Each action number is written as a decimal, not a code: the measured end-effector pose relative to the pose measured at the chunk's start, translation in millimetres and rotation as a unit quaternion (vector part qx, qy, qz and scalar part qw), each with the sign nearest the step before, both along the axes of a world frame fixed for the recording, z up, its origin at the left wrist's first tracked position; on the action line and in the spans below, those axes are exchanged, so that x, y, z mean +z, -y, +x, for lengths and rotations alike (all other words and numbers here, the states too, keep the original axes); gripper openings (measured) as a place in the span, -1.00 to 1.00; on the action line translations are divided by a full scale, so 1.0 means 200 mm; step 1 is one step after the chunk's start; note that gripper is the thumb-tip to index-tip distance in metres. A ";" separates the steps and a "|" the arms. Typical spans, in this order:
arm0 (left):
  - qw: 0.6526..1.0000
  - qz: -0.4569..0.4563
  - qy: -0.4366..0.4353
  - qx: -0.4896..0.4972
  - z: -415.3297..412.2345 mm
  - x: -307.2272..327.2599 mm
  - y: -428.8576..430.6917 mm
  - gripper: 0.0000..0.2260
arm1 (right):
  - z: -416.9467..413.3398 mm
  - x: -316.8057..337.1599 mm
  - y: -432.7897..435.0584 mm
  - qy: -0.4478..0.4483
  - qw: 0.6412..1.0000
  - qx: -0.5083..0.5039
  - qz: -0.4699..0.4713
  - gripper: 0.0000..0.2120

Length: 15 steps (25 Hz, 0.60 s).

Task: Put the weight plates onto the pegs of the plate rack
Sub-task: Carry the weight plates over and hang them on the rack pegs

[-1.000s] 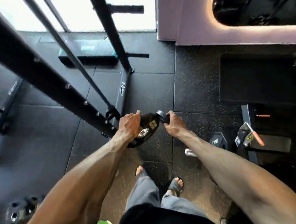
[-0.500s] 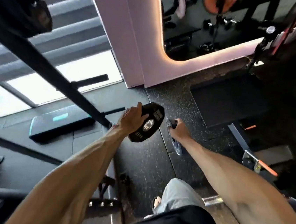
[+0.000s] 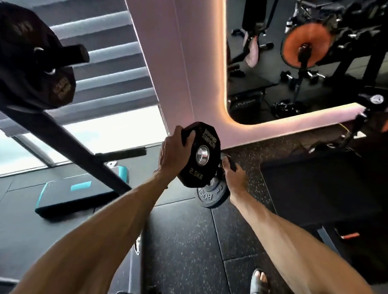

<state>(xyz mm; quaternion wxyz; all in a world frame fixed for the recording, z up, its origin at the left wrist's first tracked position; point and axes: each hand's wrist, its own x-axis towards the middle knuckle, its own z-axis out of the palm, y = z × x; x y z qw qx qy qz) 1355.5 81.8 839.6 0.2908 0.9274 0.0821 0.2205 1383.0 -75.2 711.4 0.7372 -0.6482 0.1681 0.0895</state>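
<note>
My left hand (image 3: pixel 174 153) grips the left rim of a black twelve-sided 2.5 kg plate (image 3: pixel 199 155) with a steel centre hole, held upright at mid-frame. Just right of it and lower, my right hand (image 3: pixel 234 177) holds a smaller round black plate (image 3: pixel 210 194) by its top edge; the bigger plate partly hides it. At the upper left, black plates (image 3: pixel 27 57) hang on a peg (image 3: pixel 78 54) of the dark rack frame (image 3: pixel 68 145), well away from both hands.
A black step platform with teal trim (image 3: pixel 70 196) lies on the rubber floor at left. A pink wall (image 3: pixel 172 48) and a lit mirror (image 3: pixel 293 56) showing gym machines stand ahead. A dark bench frame (image 3: pixel 325 208) sits to the right. My sandalled foot (image 3: pixel 259 285) is at the bottom.
Both hands have risen with their plates and the view has tilted upward. The loaded peg at the upper left has come into view, and the two plates now overlap.
</note>
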 end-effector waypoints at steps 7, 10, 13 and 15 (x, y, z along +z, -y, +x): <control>0.989 -0.054 0.078 0.115 0.41 0.24 -0.05 -0.72 | 0.62 0.26 -0.19 0.042 0.997 0.062 0.017 -0.72; 0.981 -0.056 0.110 0.152 0.56 0.36 -0.16 -0.70 | 0.83 0.36 -0.31 0.029 0.990 0.105 0.088 -0.69; 0.975 -0.039 0.123 0.182 0.73 0.47 -0.31 -0.68 | 1.03 0.46 -0.48 0.048 0.981 0.156 0.109 -0.62; 0.972 -0.030 0.143 0.182 0.82 0.51 -0.41 -0.68 | 1.13 0.53 -0.59 0.064 0.977 0.165 0.122 -0.62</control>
